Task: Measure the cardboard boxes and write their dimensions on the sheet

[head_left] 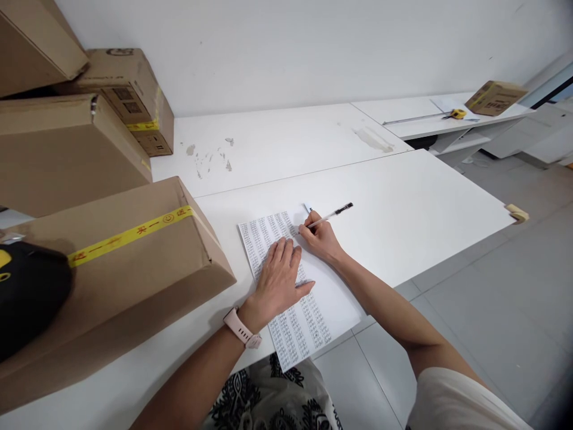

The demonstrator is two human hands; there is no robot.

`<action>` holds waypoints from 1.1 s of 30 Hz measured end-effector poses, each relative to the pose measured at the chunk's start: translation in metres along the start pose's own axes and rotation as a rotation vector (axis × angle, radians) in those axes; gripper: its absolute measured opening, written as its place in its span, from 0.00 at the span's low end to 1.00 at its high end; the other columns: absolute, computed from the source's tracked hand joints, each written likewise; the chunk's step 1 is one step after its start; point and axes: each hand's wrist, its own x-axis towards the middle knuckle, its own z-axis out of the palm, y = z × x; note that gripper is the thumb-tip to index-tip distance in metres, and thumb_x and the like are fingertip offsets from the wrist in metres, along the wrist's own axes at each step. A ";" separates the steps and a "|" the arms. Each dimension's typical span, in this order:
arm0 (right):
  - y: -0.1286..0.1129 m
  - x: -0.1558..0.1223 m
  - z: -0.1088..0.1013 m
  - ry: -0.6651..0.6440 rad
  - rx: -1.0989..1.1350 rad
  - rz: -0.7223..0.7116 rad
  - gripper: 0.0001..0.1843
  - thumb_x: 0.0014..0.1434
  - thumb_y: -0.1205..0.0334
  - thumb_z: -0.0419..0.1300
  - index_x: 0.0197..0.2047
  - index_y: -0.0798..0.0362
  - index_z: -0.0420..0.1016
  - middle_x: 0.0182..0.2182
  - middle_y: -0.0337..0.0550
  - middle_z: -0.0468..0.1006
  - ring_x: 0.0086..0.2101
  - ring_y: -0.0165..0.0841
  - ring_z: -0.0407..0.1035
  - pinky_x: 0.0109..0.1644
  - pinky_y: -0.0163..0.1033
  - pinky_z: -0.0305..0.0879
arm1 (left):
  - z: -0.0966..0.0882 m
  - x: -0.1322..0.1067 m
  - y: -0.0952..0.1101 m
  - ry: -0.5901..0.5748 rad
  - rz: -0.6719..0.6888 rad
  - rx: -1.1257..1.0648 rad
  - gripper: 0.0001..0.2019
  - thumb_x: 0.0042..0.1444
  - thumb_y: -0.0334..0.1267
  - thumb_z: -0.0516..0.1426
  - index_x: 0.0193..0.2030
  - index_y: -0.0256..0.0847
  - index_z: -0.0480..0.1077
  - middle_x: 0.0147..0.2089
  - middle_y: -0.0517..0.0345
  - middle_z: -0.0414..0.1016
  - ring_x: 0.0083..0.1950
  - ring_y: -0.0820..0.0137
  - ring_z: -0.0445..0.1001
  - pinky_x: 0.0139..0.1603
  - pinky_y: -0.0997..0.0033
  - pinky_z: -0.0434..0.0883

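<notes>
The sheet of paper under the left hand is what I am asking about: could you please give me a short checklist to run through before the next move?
1. Pen gripped: ok, held in the right hand.
2. Sheet steadied: ok, the left hand is spread on it.
3. Sheet wholly on the table: not ok, its near edge juts past the table's edge.
4. Pen's tip touching the sheet: cannot tell, too small.
5. Nearest cardboard box clear of the sheet: ok, a gap shows between them.
</notes>
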 end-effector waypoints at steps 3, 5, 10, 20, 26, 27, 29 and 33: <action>-0.001 0.000 0.000 -0.008 -0.002 0.005 0.12 0.58 0.58 0.59 0.29 0.47 0.58 0.19 0.29 0.57 0.22 0.28 0.53 0.28 0.38 0.50 | 0.002 0.000 -0.001 0.013 0.006 -0.008 0.38 0.63 0.59 0.55 0.67 0.26 0.59 0.71 0.27 0.61 0.75 0.42 0.54 0.74 0.43 0.53; -0.002 -0.001 0.000 -0.011 -0.005 0.008 0.12 0.58 0.58 0.59 0.29 0.48 0.58 0.19 0.30 0.57 0.22 0.28 0.53 0.28 0.38 0.51 | 0.003 -0.001 -0.002 0.029 0.012 -0.009 0.37 0.64 0.59 0.53 0.68 0.28 0.58 0.71 0.29 0.61 0.75 0.43 0.54 0.74 0.42 0.54; -0.002 -0.001 0.000 -0.013 -0.005 0.009 0.12 0.58 0.58 0.59 0.29 0.48 0.58 0.19 0.29 0.57 0.22 0.28 0.53 0.28 0.38 0.51 | 0.001 0.000 -0.001 0.013 0.009 0.001 0.38 0.63 0.59 0.54 0.67 0.25 0.60 0.70 0.28 0.61 0.74 0.42 0.55 0.74 0.44 0.53; -0.001 0.001 -0.001 -0.014 -0.014 0.003 0.11 0.56 0.58 0.58 0.28 0.48 0.58 0.19 0.29 0.57 0.22 0.28 0.53 0.28 0.38 0.50 | 0.006 -0.001 -0.002 0.052 0.009 -0.012 0.36 0.64 0.59 0.53 0.68 0.31 0.58 0.71 0.32 0.62 0.74 0.44 0.55 0.74 0.43 0.54; 0.001 0.001 -0.001 -0.007 -0.010 -0.002 0.10 0.57 0.58 0.58 0.29 0.48 0.59 0.19 0.30 0.58 0.22 0.28 0.54 0.28 0.38 0.50 | 0.003 -0.001 -0.001 0.025 0.005 -0.011 0.37 0.63 0.58 0.55 0.67 0.26 0.60 0.70 0.28 0.61 0.74 0.42 0.54 0.75 0.44 0.53; 0.000 0.001 -0.001 -0.005 -0.006 -0.003 0.10 0.57 0.58 0.58 0.29 0.48 0.59 0.19 0.30 0.58 0.22 0.28 0.54 0.28 0.38 0.50 | 0.002 0.000 -0.001 0.020 0.005 -0.007 0.38 0.63 0.58 0.55 0.67 0.26 0.60 0.71 0.28 0.61 0.74 0.42 0.55 0.75 0.44 0.53; 0.000 0.001 0.000 0.003 -0.002 0.000 0.11 0.56 0.58 0.58 0.28 0.48 0.59 0.19 0.30 0.58 0.22 0.28 0.54 0.28 0.38 0.50 | 0.001 0.000 0.000 0.015 0.002 -0.002 0.38 0.62 0.58 0.56 0.67 0.27 0.60 0.71 0.29 0.61 0.75 0.43 0.55 0.75 0.45 0.53; -0.002 0.001 -0.001 0.011 -0.009 0.008 0.11 0.56 0.58 0.58 0.29 0.48 0.58 0.19 0.30 0.58 0.22 0.28 0.54 0.28 0.38 0.50 | 0.001 0.000 0.000 0.008 -0.003 -0.016 0.38 0.62 0.58 0.56 0.67 0.25 0.60 0.71 0.27 0.60 0.75 0.42 0.54 0.76 0.46 0.51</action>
